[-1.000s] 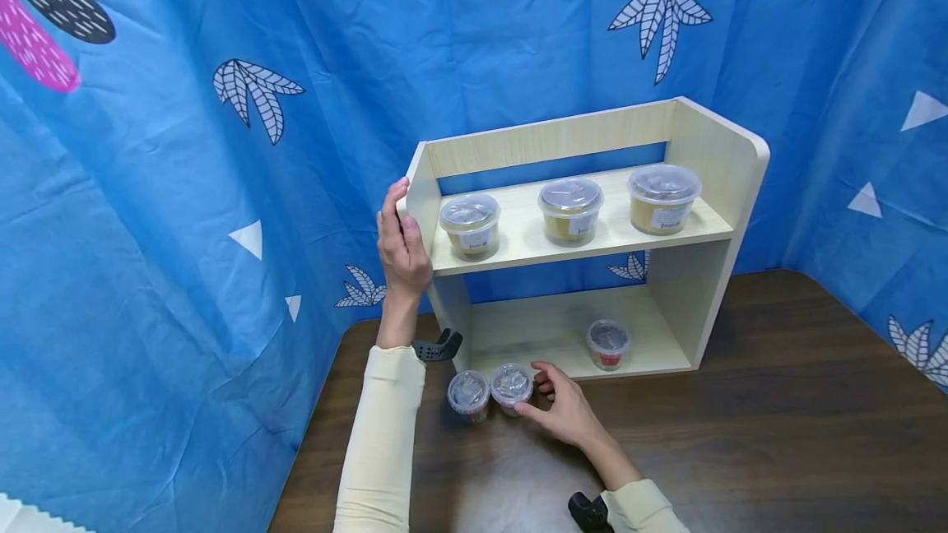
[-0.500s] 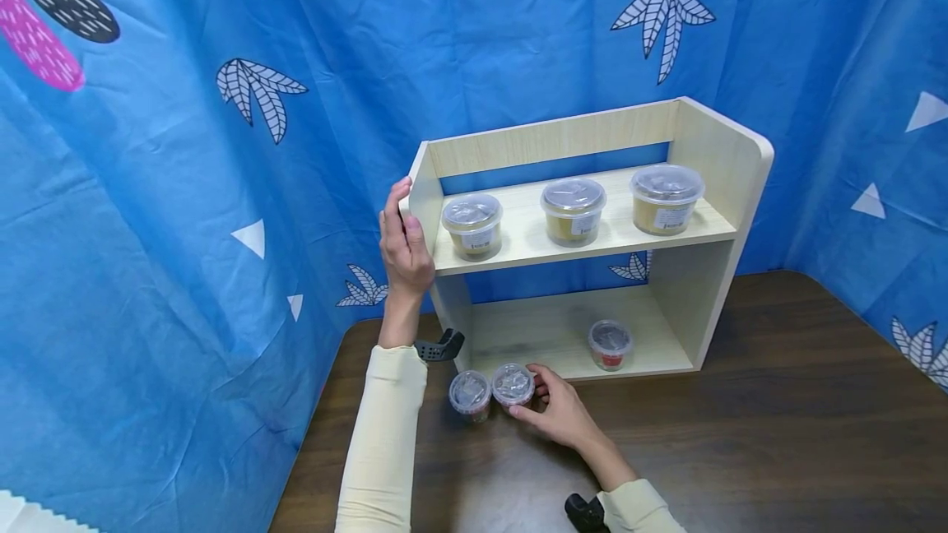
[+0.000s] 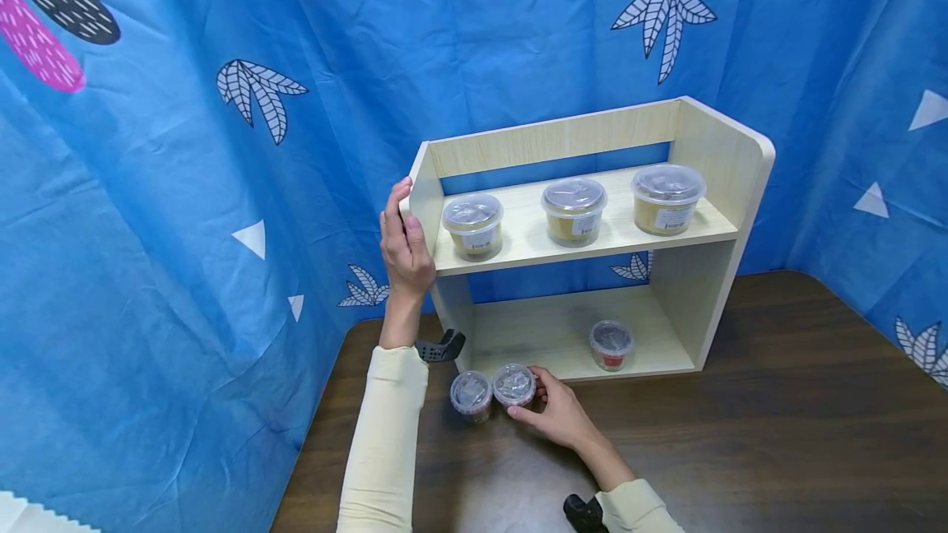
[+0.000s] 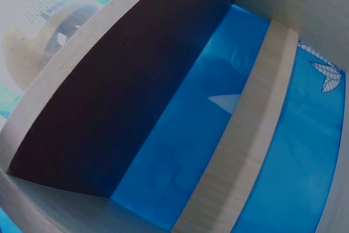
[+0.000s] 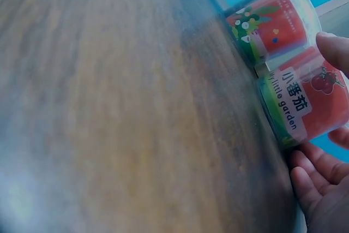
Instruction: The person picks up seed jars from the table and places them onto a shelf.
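My left hand rests on the left side panel of a pale wooden shelf, its fingers extended along the panel's edge. On the dark wooden table, my right hand holds a small clear lidded tub from the right, thumb on the near side and index finger on the far side. Its red and green wrap, with printed tomatoes, shows in the right wrist view, where this same tub stands on the table. A matching small tub stands close against its left side. The left hand is out of sight in the left wrist view.
Three larger lidded tubs with yellow contents, left, middle and right, stand on the upper shelf. One small red tub stands at the right of the lower shelf. A blue patterned curtain hangs behind and at both sides.
My right thumb has moved slightly left along the near side of the small tub, drawing the hand closer round it. The left hand keeps its place on the side panel.
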Demonstrator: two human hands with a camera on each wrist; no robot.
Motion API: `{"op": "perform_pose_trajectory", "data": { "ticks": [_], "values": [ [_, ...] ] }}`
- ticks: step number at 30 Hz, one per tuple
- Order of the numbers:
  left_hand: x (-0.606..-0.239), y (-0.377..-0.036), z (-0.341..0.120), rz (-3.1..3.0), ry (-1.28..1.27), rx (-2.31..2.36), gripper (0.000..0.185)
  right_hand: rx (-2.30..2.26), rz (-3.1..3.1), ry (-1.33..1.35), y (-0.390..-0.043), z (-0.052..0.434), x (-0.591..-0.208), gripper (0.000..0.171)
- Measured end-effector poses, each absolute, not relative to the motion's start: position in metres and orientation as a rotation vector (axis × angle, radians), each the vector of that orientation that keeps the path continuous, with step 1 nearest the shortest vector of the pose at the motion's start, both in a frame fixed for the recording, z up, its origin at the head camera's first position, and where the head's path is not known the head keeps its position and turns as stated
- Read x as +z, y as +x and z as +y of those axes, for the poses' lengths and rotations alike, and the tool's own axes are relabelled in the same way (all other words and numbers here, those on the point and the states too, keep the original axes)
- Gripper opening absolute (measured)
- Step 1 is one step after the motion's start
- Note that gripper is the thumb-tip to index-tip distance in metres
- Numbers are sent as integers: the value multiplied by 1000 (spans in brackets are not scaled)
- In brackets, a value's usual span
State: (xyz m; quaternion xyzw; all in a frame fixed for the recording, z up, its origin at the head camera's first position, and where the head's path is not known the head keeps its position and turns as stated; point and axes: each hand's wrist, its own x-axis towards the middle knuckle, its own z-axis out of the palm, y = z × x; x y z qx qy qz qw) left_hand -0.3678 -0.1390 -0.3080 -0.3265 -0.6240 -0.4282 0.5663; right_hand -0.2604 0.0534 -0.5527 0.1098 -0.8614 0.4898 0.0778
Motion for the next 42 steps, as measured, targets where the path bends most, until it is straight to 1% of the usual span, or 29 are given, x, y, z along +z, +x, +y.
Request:
{"op": "perform_pose_trajectory", "data": {
  "ticks": [4, 14, 17, 25, 42],
  "values": [
    [-312, -373, -142, -1484, -752, -1010, 44, 1447, -2595, 362, -260, 52, -551, 75],
    [-311, -370, -141, -1476, -755, -1008, 43, 1433, -2598, 344, -259, 50, -549, 72],
    [-307, -365, -138, -1467, -762, -1004, 42, 1440, -2590, 337, -260, 51, -549, 71],
    [-289, -334, -128, -1491, -754, -1019, 38, 1466, -2584, 335, -259, 51, -548, 72],
    [-289, -333, -127, -1478, -750, -1023, 40, 1524, -2532, 281, -259, 58, -541, 70]
  ]
}}
